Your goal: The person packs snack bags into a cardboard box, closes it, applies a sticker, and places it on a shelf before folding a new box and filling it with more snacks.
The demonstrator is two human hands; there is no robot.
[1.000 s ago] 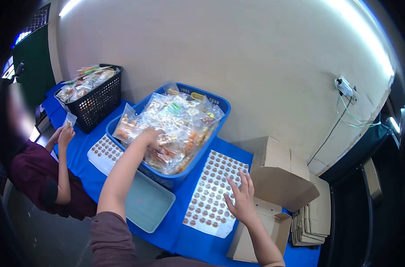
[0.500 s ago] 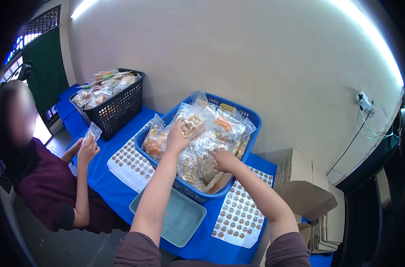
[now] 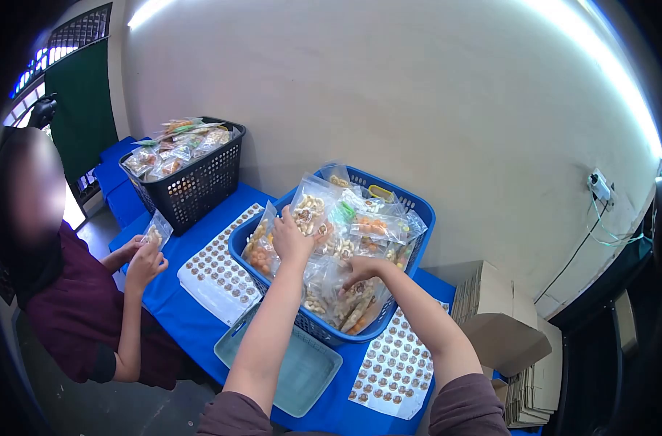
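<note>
A blue plastic basket (image 3: 423, 240) is heaped with clear bags of snacks, some pale and some orange. My left hand (image 3: 293, 238) is closed on the lower part of a clear snack bag (image 3: 311, 203) with pale pieces, tilted up at the basket's left side. Deeper in the pile, my right hand (image 3: 361, 270) has its fingers curled onto another clear snack bag (image 3: 333, 272), the fingertips partly hidden among the plastic. Orange snacks fill a bag (image 3: 374, 227) behind that hand.
A black basket (image 3: 200, 185) of snack bags stands at the back left. Sticker sheets (image 3: 218, 272) (image 3: 393, 363) and a grey-green tray (image 3: 302, 370) lie on the blue-covered table. At left a person (image 3: 91, 305) holds a small bag (image 3: 156, 231). Folded cardboard boxes (image 3: 505, 312) are stacked at right.
My right hand has shifted down and a little left among the bags. My left hand remains at the pale snack bag, which now stands more upright. A green-marked bag shows between them.
</note>
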